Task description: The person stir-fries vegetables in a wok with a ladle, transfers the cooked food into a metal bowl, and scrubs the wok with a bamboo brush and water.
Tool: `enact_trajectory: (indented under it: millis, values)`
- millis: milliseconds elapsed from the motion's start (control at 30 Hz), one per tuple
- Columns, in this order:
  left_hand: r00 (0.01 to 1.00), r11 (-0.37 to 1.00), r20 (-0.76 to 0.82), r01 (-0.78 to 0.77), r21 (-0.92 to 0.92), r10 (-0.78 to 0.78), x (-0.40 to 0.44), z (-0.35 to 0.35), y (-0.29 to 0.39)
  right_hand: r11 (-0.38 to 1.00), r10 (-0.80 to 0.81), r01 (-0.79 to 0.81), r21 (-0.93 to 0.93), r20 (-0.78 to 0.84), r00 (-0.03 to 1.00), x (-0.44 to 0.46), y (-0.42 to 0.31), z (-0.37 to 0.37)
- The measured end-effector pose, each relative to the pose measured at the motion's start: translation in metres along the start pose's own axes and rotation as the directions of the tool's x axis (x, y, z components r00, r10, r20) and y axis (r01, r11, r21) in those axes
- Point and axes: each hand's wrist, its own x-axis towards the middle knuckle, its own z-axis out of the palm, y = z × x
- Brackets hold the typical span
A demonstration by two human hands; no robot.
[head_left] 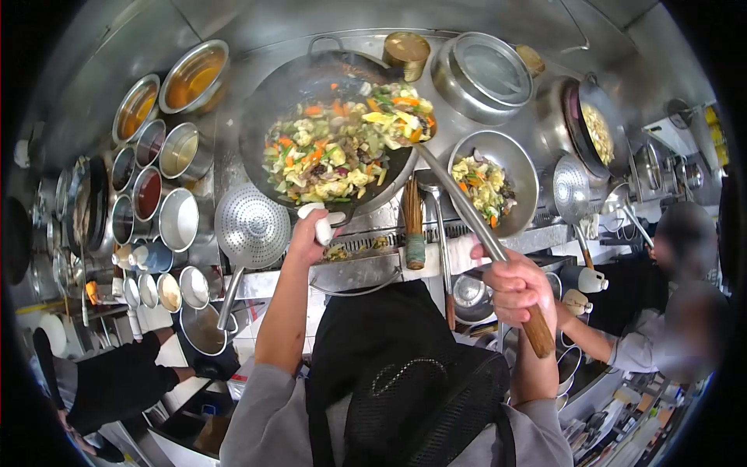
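Note:
A large steaming wok [261, 109] holds mixed stir-fried vegetables [323, 156] with orange, green and pale yellow pieces. My left hand [306, 240] is closed around a folded white cloth [323, 224] at the wok's near handle. Wrapped round the wooden end of a long ladle [467, 204], my right hand [515, 289] is closed too. The ladle's bowl, heaped with vegetables [405, 117], is over the wok's right side. Just right of the wok, a steel bowl [531, 175] contains more of the same vegetables [484, 187].
A perforated skimmer [253, 226] lies left of the wok. A bamboo brush [414, 226] and another long-handled tool [442, 241] rest before it. A lidded pot [482, 74] and a tin [406, 53] stand behind. Several seasoning containers [179, 218] are leftward. Co-workers stand at both sides.

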Motion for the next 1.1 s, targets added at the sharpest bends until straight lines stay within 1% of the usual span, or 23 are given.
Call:
enact_trajectory:
  millis: [67, 133, 200, 233, 267, 333, 367, 400, 433, 467, 533, 567, 633, 667, 767, 833, 867, 900, 933, 967, 1000, 1033, 1100]
  values:
    - [1.000, 1.000, -0.004, -0.013, 0.022, 0.013, -0.003, 0.003, 0.001, 0.997, -0.072, 0.072, 0.040, -0.004, 0.997, -0.028, 0.004, -0.008]
    - [0.999, 1.000, 0.034, 0.021, -0.023, -0.020, -0.003, 0.005, 0.005, 0.990, -0.131, 0.133, 0.053, -0.040, 0.991, -0.047, 0.010, -0.016]
    - [0.997, 1.000, 0.077, -0.012, -0.017, 0.013, -0.001, 0.002, 0.001, 0.971, -0.240, 0.235, -0.050, -0.213, 0.947, -0.062, 0.017, -0.024]
    - [0.996, 1.000, 0.093, 0.003, -0.007, -0.003, 0.003, -0.003, 0.001, 0.962, -0.271, 0.256, -0.092, -0.248, 0.930, -0.061, 0.021, -0.033]
    - [0.994, 1.000, 0.106, 0.016, 0.000, -0.015, 0.008, -0.007, -0.001, 0.948, -0.312, 0.268, -0.174, -0.322, 0.894, -0.057, 0.026, -0.045]
    - [0.999, 1.000, 0.042, -0.005, -0.031, 0.006, 0.003, 0.002, 0.000, 0.866, -0.404, 0.127, -0.483, -0.528, 0.747, -0.038, 0.035, -0.063]
    - [0.996, 1.000, 0.087, 0.025, 0.014, -0.026, 0.007, -0.005, 0.001, 0.716, -0.532, 0.001, -0.698, -0.544, 0.649, -0.025, 0.045, -0.097]
    - [0.995, 0.999, 0.090, 0.038, 0.013, -0.040, 0.006, -0.004, 0.001, 0.519, -0.655, -0.160, -0.840, -0.511, 0.557, -0.008, 0.057, -0.141]
    - [0.996, 0.999, 0.078, 0.034, 0.015, -0.035, 0.002, 0.000, 0.003, -0.036, -0.897, -0.347, -0.937, -0.123, 0.425, 0.002, 0.069, -0.178]
    - [0.997, 0.999, 0.065, 0.030, 0.016, -0.031, 0.001, 0.001, 0.004, 0.078, -0.865, -0.485, -0.871, -0.302, 0.402, 0.004, 0.072, -0.187]
    - [0.993, 1.000, 0.114, 0.030, -0.006, -0.029, 0.004, 0.001, 0.004, -0.004, -0.846, -0.693, -0.721, -0.367, 0.386, -0.001, 0.073, -0.201]
    - [0.994, 0.999, 0.100, 0.035, 0.013, -0.036, 0.003, -0.001, 0.005, -0.005, -0.846, -0.695, -0.719, -0.368, 0.387, -0.006, 0.077, -0.206]
    - [0.995, 0.998, 0.084, 0.046, 0.034, -0.048, -0.001, 0.000, 0.007, 0.045, -0.856, -0.736, -0.675, -0.406, 0.321, -0.015, 0.084, -0.194]
    - [0.996, 0.999, 0.072, 0.042, 0.023, -0.044, 0.000, -0.001, 0.006, 0.046, -0.855, -0.739, -0.672, -0.409, 0.319, -0.018, 0.090, -0.191]
    - [0.996, 0.999, 0.071, 0.046, 0.015, -0.047, 0.001, -0.004, 0.005, 0.089, -0.922, -0.656, -0.749, -0.312, 0.230, -0.025, 0.100, -0.184]
    - [0.995, 0.998, 0.086, 0.049, 0.025, -0.051, 0.001, -0.002, 0.006, 0.079, -0.928, -0.619, -0.782, -0.285, 0.242, -0.031, 0.099, -0.186]
    - [0.995, 0.998, 0.076, 0.054, 0.031, -0.057, 0.001, -0.001, 0.007, 0.056, -0.933, -0.571, -0.819, -0.247, 0.263, -0.032, 0.096, -0.187]
    - [0.996, 0.998, 0.062, 0.054, 0.034, -0.056, 0.000, 0.000, 0.009, -0.094, -0.962, -0.473, -0.876, -0.042, 0.269, -0.029, 0.096, -0.185]
    - [0.997, 0.999, 0.055, 0.047, 0.027, -0.049, 0.000, 0.001, 0.008, -0.104, -0.960, -0.468, -0.877, -0.035, 0.279, -0.029, 0.099, -0.181]
    - [0.994, 0.996, 0.075, 0.083, -0.027, -0.080, 0.001, 0.003, 0.007, 0.050, -0.941, -0.331, -0.942, -0.156, 0.300, -0.027, 0.101, -0.174]
    - [0.992, 0.991, 0.085, 0.101, -0.085, -0.094, -0.001, 0.001, 0.010, 0.281, -0.879, -0.118, -0.953, -0.304, 0.367, -0.018, 0.100, -0.155]
    - [0.989, 0.992, 0.127, 0.085, -0.092, -0.073, 0.006, -0.009, 0.005, 0.516, -0.790, 0.066, -0.854, -0.444, 0.423, -0.010, 0.100, -0.135]
    - [0.988, 0.992, 0.131, 0.096, -0.077, -0.085, 0.015, -0.020, 0.003, 0.558, -0.742, 0.144, -0.818, -0.413, 0.528, 0.007, 0.095, -0.111]
